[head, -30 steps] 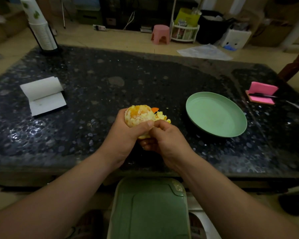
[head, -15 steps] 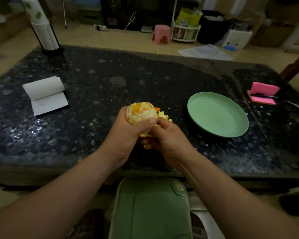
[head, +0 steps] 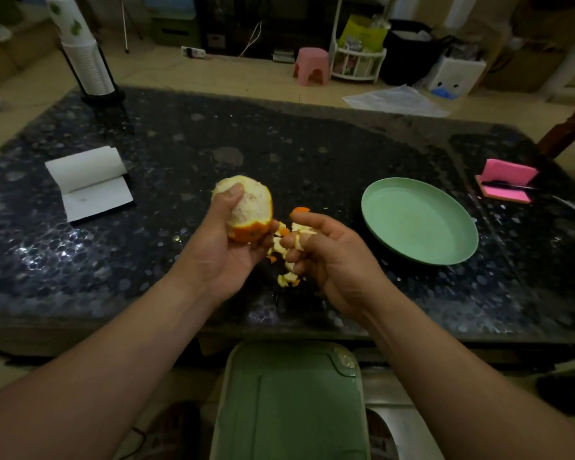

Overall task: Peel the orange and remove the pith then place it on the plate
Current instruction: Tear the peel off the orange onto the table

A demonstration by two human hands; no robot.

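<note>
1. Since a second ago the hands have parted. The right hand point(head: 332, 260), which then pressed against the fruit under the left thumb, now sits apart from it to the right. The orange point(head: 249, 207) has turned, so pale pith faces the camera where bare flesh showed before.
2. The left hand point(head: 226, 250) grips the orange from below and behind, thumb laid over its top. A band of orange rind remains round its lower edge, against the fingers.
3. The right hand's fingers curl round torn peel scraps point(head: 287, 252), pale side out, and some hang below the fingers.
4. One small orange scrap point(head: 299, 210) shows just past the right index fingertip. I cannot tell whether it lies on the table or is held.
5. The orange is held above the dark pebble-patterned table point(head: 186, 141), near its front middle and left of the green plate point(head: 412, 227), which lies flat on the table.
6. Further off lie an open white notepad point(head: 90, 184) at the left, a pink sticky-note pad point(head: 508, 175) with a pen point(head: 508, 186) across it at the right, and a stack of paper cups point(head: 87, 64) at the far left corner.
</note>
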